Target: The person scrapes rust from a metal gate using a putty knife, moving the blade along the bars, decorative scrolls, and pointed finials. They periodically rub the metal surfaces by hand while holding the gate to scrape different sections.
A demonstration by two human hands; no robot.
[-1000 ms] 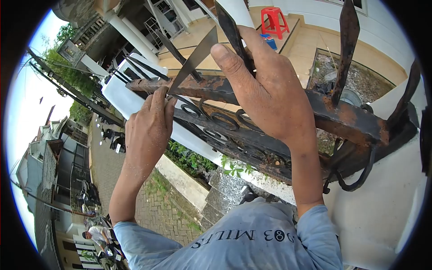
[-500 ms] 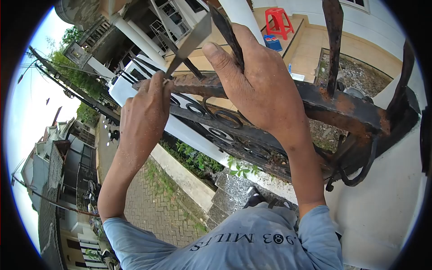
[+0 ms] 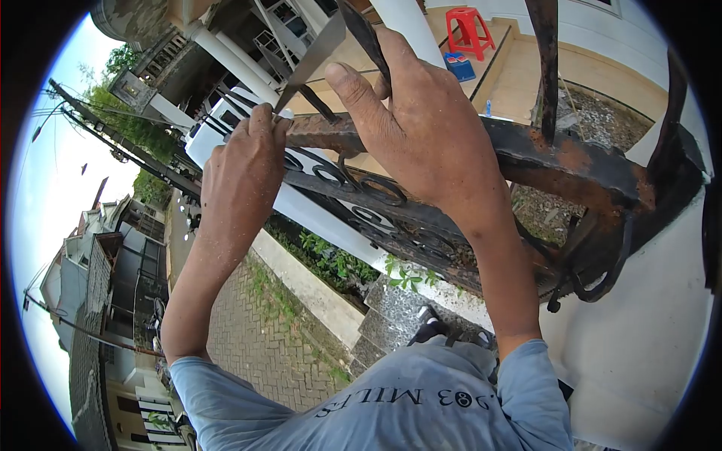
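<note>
My left hand (image 3: 244, 161) is closed round the lower end of a flat grey metal scraper (image 3: 312, 64), its blade widening upward. The blade's upper end overlaps a dark pointed fence spike (image 3: 362, 37). My right hand (image 3: 432, 131) wraps round that spike, thumb stretched out to the left and fingers partly hidden behind it. Both hands are above the rusty top rail (image 3: 571, 161) of a black iron fence. Pale dust specks show on the left hand and forearm.
More spikes (image 3: 547, 75) rise from the rail at the right, with curled ironwork (image 3: 383, 188) below it. Beyond the fence, a red stool (image 3: 470, 34) and a blue packet (image 3: 459, 66) stand on tiled flooring. Steps (image 3: 395, 308) and a paved lane (image 3: 263, 323) lie below.
The view has shifted slightly. Both hands sit a little higher and further left in the picture, the scraper still in the left and the right still round the spike.
</note>
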